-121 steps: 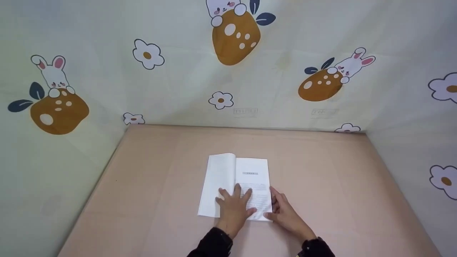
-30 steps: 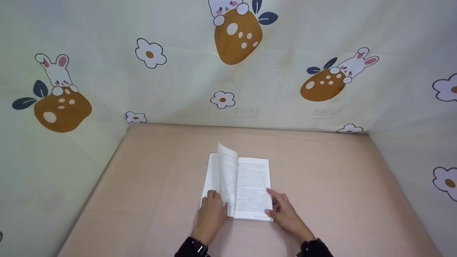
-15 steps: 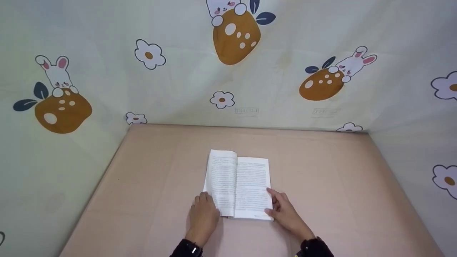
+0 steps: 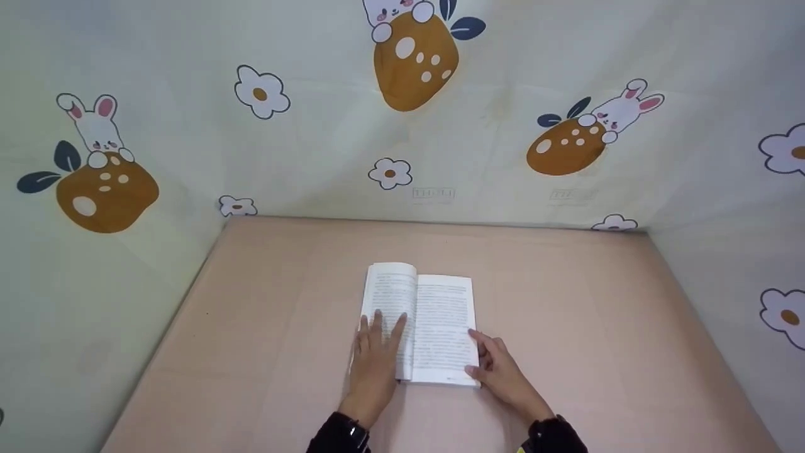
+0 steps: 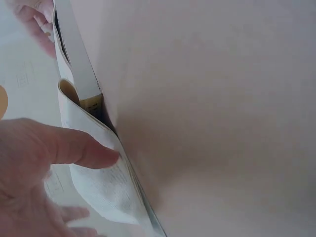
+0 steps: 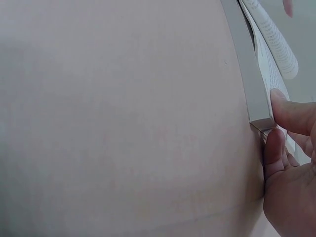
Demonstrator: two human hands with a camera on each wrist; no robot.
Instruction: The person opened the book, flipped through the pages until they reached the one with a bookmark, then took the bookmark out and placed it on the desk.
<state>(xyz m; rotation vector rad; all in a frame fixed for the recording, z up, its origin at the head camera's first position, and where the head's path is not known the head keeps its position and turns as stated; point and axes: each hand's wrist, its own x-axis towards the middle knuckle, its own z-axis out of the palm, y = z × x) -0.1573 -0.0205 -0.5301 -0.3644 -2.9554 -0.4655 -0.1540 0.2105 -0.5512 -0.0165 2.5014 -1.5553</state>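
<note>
An open book with printed text on both pages lies on the table. The left hand is over its left page, fingers spread and mostly straight. Seen from the left wrist, the thumb lies against the bulging left pages, which arch up near the spine. The right hand grips the book's lower right edge. In the right wrist view its thumb presses the page corner, while curled fingers sit against the side of the thick page block.
A light brown table surface surrounds the book. Pale cloth walls printed with rabbits, orange fruit and flowers enclose its back and both sides. Dark sleeves cover the wrists.
A raised leaf has come down onto the left side, and the right page shows full text instead of a short heading. The left hand has come back onto the left page, fingers spreading. The right hand stays put.
</note>
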